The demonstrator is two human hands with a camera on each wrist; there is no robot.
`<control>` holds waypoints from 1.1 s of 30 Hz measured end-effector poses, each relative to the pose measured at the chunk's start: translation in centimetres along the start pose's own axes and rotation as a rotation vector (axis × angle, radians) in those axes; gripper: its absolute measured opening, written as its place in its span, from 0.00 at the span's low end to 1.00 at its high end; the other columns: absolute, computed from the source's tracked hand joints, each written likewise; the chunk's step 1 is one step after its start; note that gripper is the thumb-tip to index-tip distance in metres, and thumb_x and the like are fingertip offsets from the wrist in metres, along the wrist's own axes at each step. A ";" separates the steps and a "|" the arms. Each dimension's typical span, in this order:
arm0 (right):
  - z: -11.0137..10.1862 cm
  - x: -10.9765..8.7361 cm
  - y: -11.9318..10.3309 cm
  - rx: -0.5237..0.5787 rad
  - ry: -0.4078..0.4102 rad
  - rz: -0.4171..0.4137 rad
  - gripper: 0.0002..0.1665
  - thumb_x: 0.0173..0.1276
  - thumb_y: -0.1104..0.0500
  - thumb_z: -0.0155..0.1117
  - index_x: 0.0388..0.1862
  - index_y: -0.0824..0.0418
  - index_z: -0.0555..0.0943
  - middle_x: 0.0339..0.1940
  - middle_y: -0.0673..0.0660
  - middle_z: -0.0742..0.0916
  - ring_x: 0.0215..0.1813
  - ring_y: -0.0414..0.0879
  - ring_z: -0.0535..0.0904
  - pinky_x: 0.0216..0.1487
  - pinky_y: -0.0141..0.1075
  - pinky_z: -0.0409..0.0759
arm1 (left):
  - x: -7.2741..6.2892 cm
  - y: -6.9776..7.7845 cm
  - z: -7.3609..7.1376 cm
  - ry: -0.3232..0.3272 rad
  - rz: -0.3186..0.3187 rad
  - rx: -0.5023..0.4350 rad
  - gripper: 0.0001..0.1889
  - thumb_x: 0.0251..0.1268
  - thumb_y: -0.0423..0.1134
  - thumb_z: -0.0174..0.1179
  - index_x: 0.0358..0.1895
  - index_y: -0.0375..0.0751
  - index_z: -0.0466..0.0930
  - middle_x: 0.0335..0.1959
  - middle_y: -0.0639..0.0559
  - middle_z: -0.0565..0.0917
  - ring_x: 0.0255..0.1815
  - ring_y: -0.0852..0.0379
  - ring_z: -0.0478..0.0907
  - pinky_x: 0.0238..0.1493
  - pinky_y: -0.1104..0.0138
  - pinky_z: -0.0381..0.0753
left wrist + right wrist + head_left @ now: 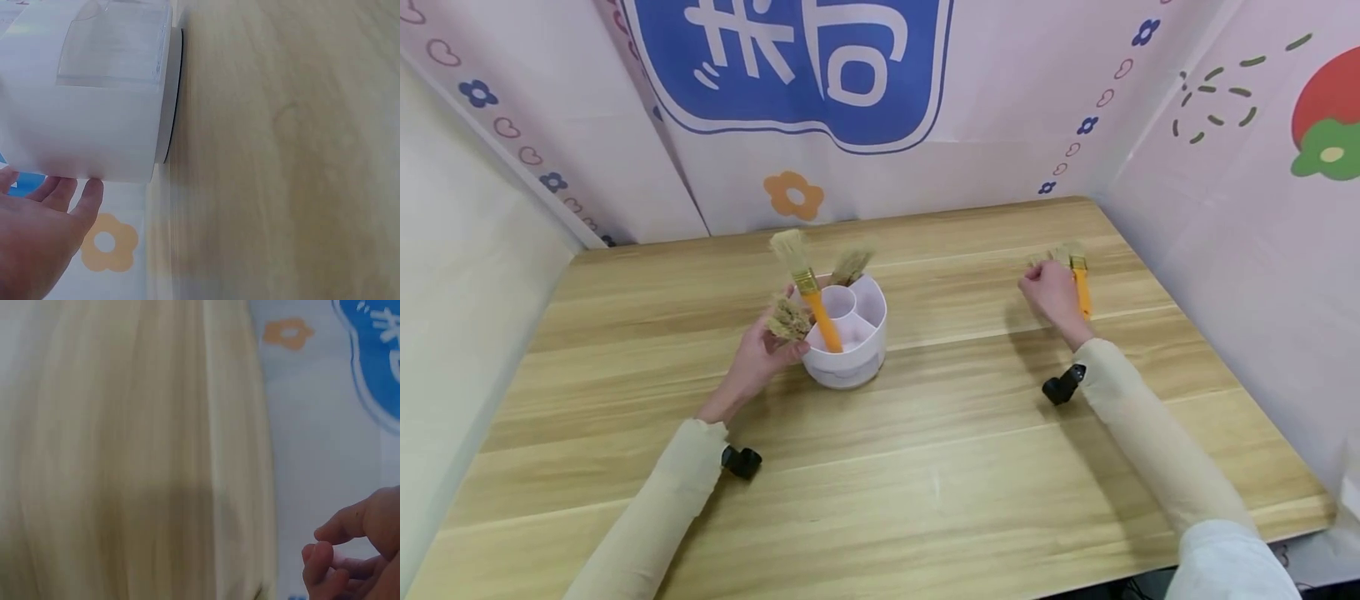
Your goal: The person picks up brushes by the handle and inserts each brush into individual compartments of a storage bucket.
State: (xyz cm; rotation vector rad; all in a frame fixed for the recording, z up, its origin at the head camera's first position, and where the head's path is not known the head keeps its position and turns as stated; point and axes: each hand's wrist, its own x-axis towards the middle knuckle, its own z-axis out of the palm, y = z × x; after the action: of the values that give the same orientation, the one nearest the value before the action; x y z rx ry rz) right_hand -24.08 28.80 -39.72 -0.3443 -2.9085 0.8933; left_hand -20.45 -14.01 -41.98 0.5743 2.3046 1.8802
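Observation:
A white divided organizer [850, 367] stands on the table, its round centre cup ringed by compartments. My left hand [763, 346] holds its left side, thumb at the front and fingers behind. In the left wrist view, fingertips rest against the smooth white wall. An orange-handled paintbrush [820, 308] leans in the organizer, bristles up. A tan tuft [788, 318] sits at the left rim and another tuft [852, 265] at the back. My right hand [1052, 292], fingers loosely bent, is beside a second orange-handled paintbrush [1081, 283]; nothing shows between thumb and fingers in the right wrist view.
A wood-grain table [925, 467] stands against a printed backdrop [1000, 108], with side walls at left and right. More tan bristly material [1037, 257] lies just beyond my right hand. Black wrist cameras [741, 462] stick out from both sleeves.

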 end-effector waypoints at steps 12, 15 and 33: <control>-1.0 2.4 4.4 -0.080 -0.038 0.149 0.20 0.60 0.60 0.54 0.10 0.56 0.62 0.07 0.48 0.65 0.13 0.43 0.63 0.16 0.34 0.63 | 0.0 -0.1 0.0 -0.012 0.023 -0.022 0.40 0.60 0.26 0.59 0.75 0.40 0.49 0.78 0.52 0.48 0.72 0.44 0.59 0.60 0.81 0.67; -0.9 2.5 4.4 -0.096 -0.040 0.151 0.21 0.60 0.59 0.54 0.10 0.56 0.62 0.07 0.47 0.64 0.13 0.43 0.63 0.16 0.33 0.62 | 0.0 -0.1 0.0 -0.013 0.023 -0.021 0.41 0.60 0.26 0.59 0.75 0.40 0.48 0.78 0.52 0.48 0.72 0.44 0.59 0.61 0.81 0.66; -0.4 2.5 3.4 -0.217 -0.073 0.099 0.19 0.60 0.56 0.59 0.16 0.59 0.62 0.16 0.52 0.67 0.22 0.47 0.66 0.22 0.37 0.65 | -0.2 0.1 -0.2 -0.018 -0.005 -0.012 0.43 0.61 0.28 0.60 0.76 0.49 0.47 0.74 0.43 0.59 0.64 0.64 0.68 0.65 0.73 0.67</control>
State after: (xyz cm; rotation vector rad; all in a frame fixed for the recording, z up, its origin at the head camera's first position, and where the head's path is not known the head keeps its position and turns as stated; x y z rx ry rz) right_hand -25.77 32.33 -41.30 -0.4846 -3.0879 0.6130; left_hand -20.28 -14.24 -41.83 0.5809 2.2801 1.8779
